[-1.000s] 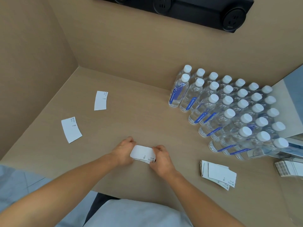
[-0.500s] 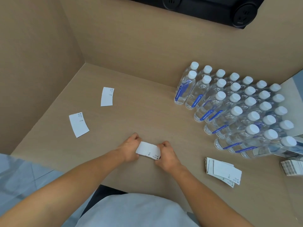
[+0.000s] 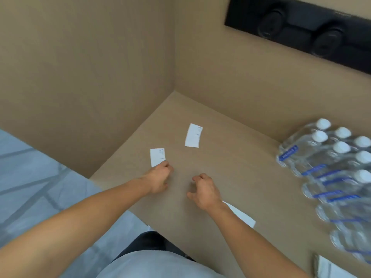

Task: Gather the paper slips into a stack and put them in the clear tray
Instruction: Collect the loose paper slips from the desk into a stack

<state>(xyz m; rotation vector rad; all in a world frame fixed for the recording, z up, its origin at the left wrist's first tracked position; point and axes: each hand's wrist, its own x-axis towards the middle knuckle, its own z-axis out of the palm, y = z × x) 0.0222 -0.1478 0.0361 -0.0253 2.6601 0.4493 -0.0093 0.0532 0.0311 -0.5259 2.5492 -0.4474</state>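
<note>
Two white paper slips lie apart on the tan table. My left hand (image 3: 160, 177) has its fingers curled over the near end of the nearer slip (image 3: 157, 156), which still lies flat. The farther slip (image 3: 193, 135) lies untouched beyond it. My right hand (image 3: 202, 189) hovers over the table with fingers apart and nothing in it. The gathered stack of slips (image 3: 242, 214) rests on the table, partly hidden under my right forearm. A second pile of slips (image 3: 331, 268) shows at the bottom right edge. No clear tray is in view.
Several water bottles (image 3: 329, 163) with white caps stand packed together at the right. Tan walls close the table (image 3: 220, 157) on the left and at the back. A black socket strip (image 3: 301, 31) is on the back wall.
Both hands let go of the stack, which now lies on the table. My left hand reached left to the nearer loose slip. The camera swung left, so the bottles shifted right.
</note>
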